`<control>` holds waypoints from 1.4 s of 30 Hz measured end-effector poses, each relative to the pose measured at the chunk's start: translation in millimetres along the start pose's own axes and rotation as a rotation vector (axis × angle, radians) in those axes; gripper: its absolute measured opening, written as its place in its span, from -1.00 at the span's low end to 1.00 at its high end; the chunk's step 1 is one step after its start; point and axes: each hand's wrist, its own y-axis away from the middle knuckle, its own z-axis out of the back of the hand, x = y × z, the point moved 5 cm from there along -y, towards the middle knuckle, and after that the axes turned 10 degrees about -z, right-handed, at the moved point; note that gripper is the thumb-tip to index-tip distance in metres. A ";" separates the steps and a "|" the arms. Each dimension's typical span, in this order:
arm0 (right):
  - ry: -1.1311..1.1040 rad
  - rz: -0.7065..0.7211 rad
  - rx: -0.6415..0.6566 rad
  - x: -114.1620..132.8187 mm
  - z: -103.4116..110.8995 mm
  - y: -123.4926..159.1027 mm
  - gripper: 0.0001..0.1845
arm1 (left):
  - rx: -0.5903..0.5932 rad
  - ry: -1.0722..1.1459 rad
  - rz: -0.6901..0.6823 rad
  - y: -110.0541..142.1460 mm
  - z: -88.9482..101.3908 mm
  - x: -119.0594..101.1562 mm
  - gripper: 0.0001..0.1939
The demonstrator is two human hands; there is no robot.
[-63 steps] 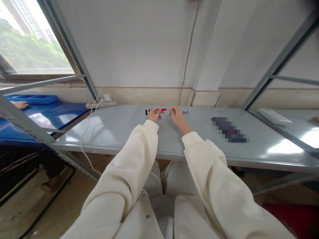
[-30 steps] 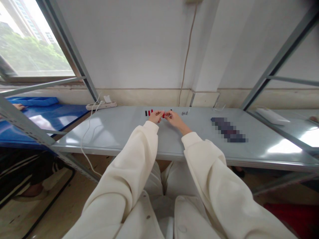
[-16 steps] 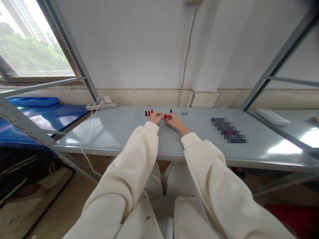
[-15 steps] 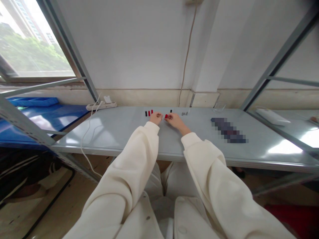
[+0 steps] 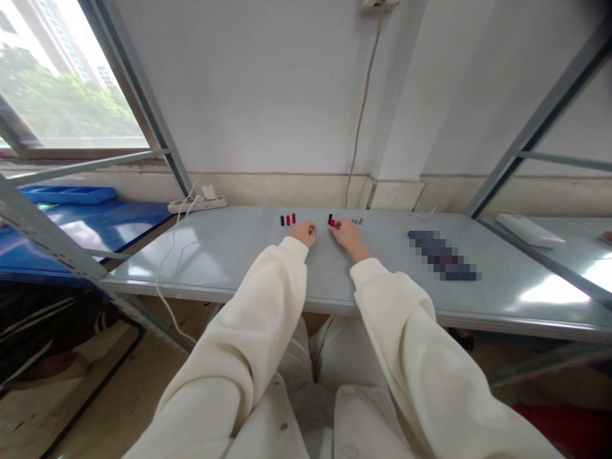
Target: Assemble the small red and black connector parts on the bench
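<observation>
On the grey metal table my right hand pinches a small red piece beside a small black piece standing on the table. To its left, my left hand rests on the table with its fingers curled in; nothing shows in it. Further left stand a black piece and two red pieces in a short row. Both arms wear cream sleeves.
Small grey metal parts lie right of my right hand. A blurred dark object lies on the table's right. A white power strip and its cord sit at the back left. A blue table stands left; slanted shelf struts rise both sides.
My hands, which met over a red piece in the middle, have drawn apart. My right hand has carried the red piece to the right, next to the black piece.
</observation>
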 end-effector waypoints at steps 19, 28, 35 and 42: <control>0.022 0.036 0.021 6.3 -6.9 -7.4 -0.76 | 0.051 0.034 -0.035 0.3 -3.8 -5.8 -0.84; -0.013 -0.055 0.048 -7.3 -5.4 -11.6 -0.77 | 0.137 0.000 -0.092 1.3 -8.4 -11.0 -0.83; -0.016 -0.068 0.034 -13.2 -7.3 -15.6 -0.74 | 0.122 -0.030 -0.060 3.4 -2.4 -9.5 -0.79; 0.000 -0.059 0.013 -13.0 -2.4 -11.7 -0.70 | -0.004 -0.154 0.211 7.4 18.4 8.0 -0.47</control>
